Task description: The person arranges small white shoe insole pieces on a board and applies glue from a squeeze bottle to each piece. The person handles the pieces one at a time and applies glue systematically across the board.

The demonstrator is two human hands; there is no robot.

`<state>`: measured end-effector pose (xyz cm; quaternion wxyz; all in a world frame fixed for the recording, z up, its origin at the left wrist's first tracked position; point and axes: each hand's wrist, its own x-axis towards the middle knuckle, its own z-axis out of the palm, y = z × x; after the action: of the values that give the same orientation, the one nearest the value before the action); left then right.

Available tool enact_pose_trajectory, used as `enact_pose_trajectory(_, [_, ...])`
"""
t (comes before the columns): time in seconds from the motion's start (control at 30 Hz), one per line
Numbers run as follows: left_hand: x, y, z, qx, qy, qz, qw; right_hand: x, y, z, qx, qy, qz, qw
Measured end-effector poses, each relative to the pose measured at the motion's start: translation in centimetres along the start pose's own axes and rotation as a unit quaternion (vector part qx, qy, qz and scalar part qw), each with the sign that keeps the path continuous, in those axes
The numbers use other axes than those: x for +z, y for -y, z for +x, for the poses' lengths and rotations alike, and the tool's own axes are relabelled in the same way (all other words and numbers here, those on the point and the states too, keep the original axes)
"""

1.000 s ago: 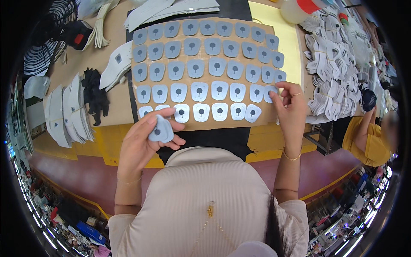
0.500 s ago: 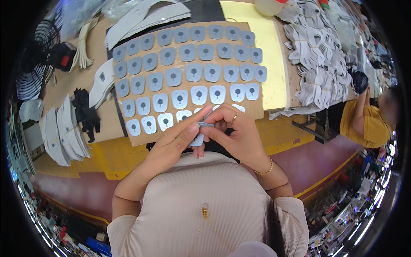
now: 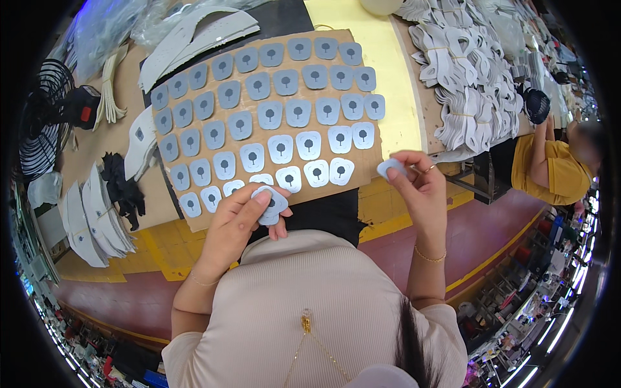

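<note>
Now the hands (image 3: 240,218) (image 3: 424,193) have parted, left holding stacked patches (image 3: 277,204), right pinching a grey patch (image 3: 389,169)

Top (image 3: 310,271): beige, fine vertical rib knit, lower centre of the frame; its short sleeves (image 3: 445,336) ended above the elbows. Necklace (image 3: 294,355): slender gold-toned chain, bearing a small gold-toned pendant (image 3: 306,324) at lower centre. Bracelet (image 3: 429,258): gold-toned chain, worn at the right wrist, right of centre. Second bracelet (image 3: 203,282): very thin, worn at the left wrist. Ring (image 3: 429,169): slim gold-toned band, on a finger of the right hand (image 3: 419,184). Hair (image 3: 414,349): one long lock, hung at lower right.
</note>
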<state>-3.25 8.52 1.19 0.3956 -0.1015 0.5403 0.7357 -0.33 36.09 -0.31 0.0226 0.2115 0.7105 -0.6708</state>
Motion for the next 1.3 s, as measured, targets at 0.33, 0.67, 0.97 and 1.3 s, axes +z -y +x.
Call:
enact_pose_trajectory(0.33, [0.4,0.0,0.3,-0.027,0.029,0.018,0.999,1.0,-1.4,-0.1,0.058,-0.043,-0.071,0.995])
enact_pose_trajectory(0.67, [0.3,0.0,0.2,-0.022,0.029,0.009,0.999,1.7,-1.0,1.0,0.013,-0.019,-0.225,0.974])
enact_pose_trajectory(0.97, [0.8,-0.7,0.2,-0.051,0.042,0.015,0.998,2.8,0.1,-0.6,-0.115,-0.026,-0.242,0.963])
enact_pose_trajectory(1.3, [2.2,-0.6,1.3,-0.045,0.145,0.141,0.978,4.8,-0.2,-2.7,0.008,0.175,-0.005,0.985])
